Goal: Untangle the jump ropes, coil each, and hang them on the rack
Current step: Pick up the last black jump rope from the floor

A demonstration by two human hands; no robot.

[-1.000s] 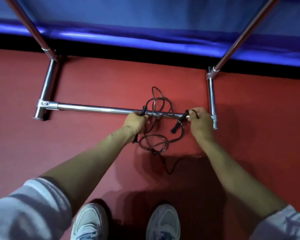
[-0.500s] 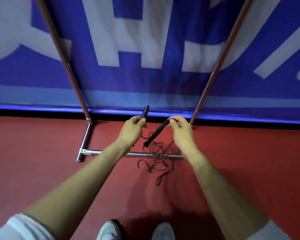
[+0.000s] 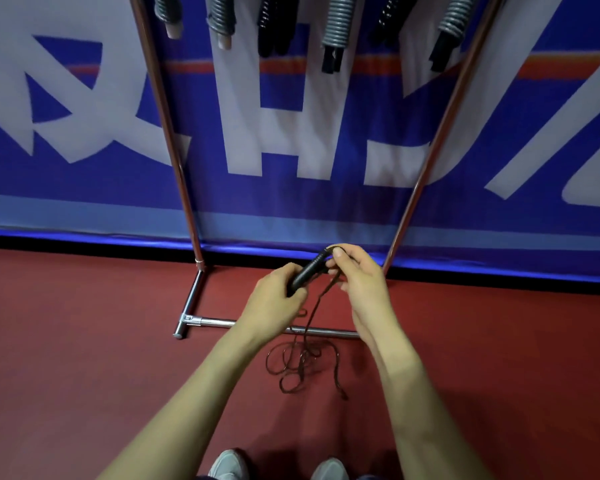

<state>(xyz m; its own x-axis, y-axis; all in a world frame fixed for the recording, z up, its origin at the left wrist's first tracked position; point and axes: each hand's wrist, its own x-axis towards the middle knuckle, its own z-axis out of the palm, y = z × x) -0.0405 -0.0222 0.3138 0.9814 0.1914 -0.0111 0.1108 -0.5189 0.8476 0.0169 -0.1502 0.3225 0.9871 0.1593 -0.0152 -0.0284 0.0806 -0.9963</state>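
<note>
1. Left hand [image 3: 277,301] is wrapped round the lower end of the black handle [image 3: 308,271], a closed, firm grip.
2. Right hand [image 3: 358,284] has thumb and fingers curled at the handle's top end, where the cord leaves it. That's a pinch grip, but I can't tell whether it's on the handle tip or the cord itself.
3. The handle is tilted, top end up and to the right, held in the air above the floor [image 3: 84,341]. Could be two handles held together; can't tell.
4. The jump rope cord [image 3: 300,363] is thin and dark. It drops from the hands, crosses the rack's base bar [image 3: 215,322] and ends in a loose tangle on the floor, just on the near side of that bar, roughly mid-span.
5. The rack [image 3: 168,133] has two slanted uprights and stands at the floor's far edge against the blue banner [image 3: 291,133].
6. Coiled ropes [image 3: 336,26], grey and black, hang at the top between the uprights.
7. Shoes [image 3: 229,465] are at the floor's near edge, well apart from the tangle.
</note>
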